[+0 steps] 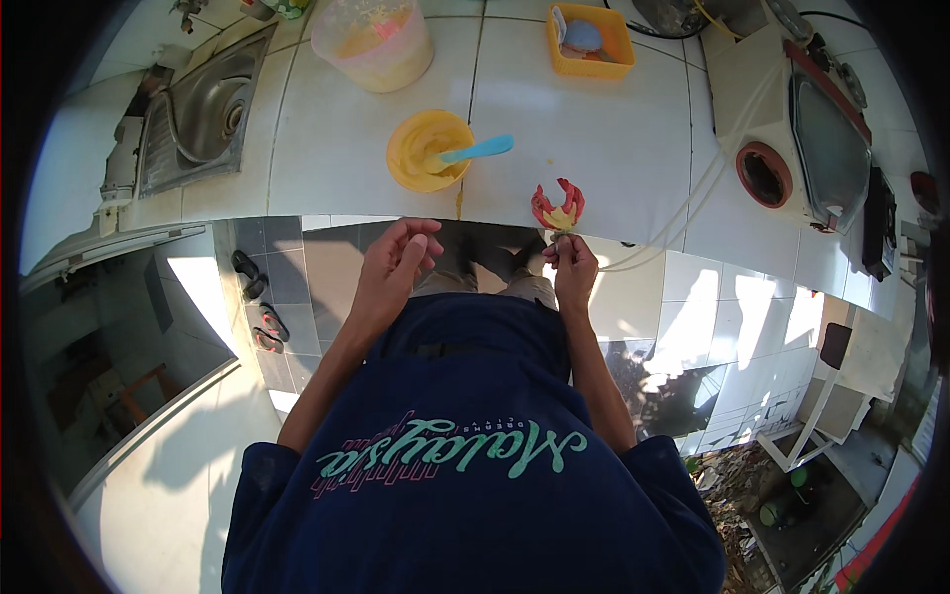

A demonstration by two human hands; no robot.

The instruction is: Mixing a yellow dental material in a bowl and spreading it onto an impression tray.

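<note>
Am pinching handle of red dental impression tray (557, 209) in right hand (574, 269), yellow mix already loaded; left hand (394, 267) hanging loosely curled, empty, at nine o'clock. Yellow mixing bowl (424, 148) with blue spatula (478, 150) sitting on counter (614, 139) at eleven o'clock, cleanup not yet done.

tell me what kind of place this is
Likely a small dental lab or workshop bench: a white tiled counter with a steel sink, a yellow mixing bowl, and a red impression tray in the right hand.
</note>
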